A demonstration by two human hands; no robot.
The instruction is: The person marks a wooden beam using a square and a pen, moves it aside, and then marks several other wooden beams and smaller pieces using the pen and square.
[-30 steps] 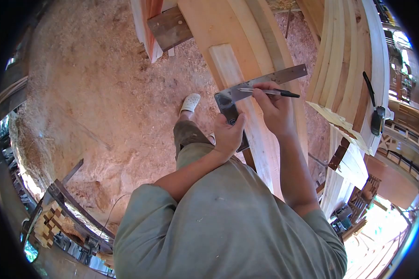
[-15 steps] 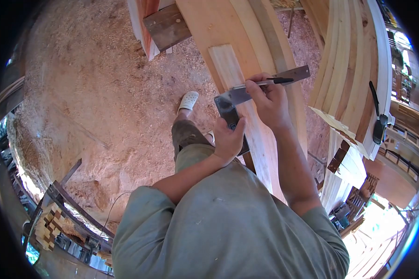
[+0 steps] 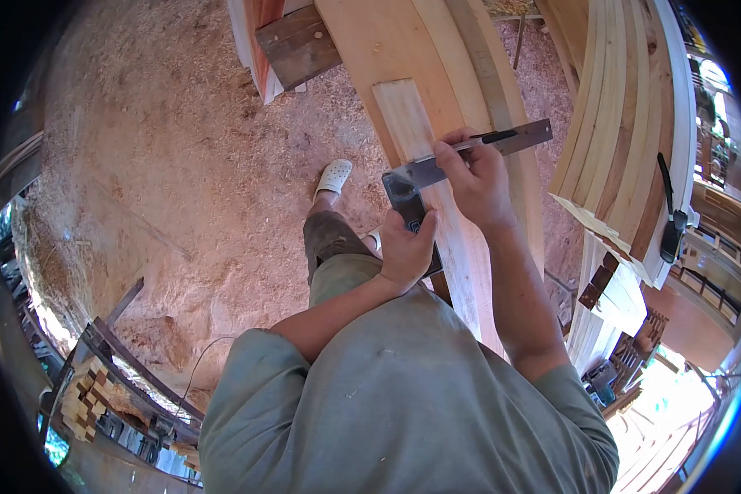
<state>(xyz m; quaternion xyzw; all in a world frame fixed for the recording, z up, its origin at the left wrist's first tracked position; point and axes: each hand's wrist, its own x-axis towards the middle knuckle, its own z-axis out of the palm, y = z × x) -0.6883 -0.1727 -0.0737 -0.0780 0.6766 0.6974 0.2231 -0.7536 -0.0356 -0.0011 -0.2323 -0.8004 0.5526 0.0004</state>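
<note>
My left hand [image 3: 407,251] is closed around the dark stock of a carpenter's square [image 3: 402,188], thumb on its upper face. The square's metal blade lies across a narrow pale board [image 3: 403,115], with the stock along the board's left side. In the fingers of my right hand [image 3: 476,185] is a pen [image 3: 494,137], slanted along the blade with its dark end to the right. Its tip is near the board surface by the blade's far edge. The narrow board rests on wider planks [image 3: 375,37] and runs back toward my body.
To the right stands a stack of curved, pale planks [image 3: 609,123], with a black strap-like tool [image 3: 673,235] at its edge. A dark wood block [image 3: 298,48] juts out beyond the planks. Sawdust covers the floor [image 3: 181,165]. Cut wooden blocks [image 3: 88,399] sit at lower left.
The pen has swung closer to the blade, its dark end now overlapping it. The right hand has shifted very slightly; the left hand keeps its hold on the square.
</note>
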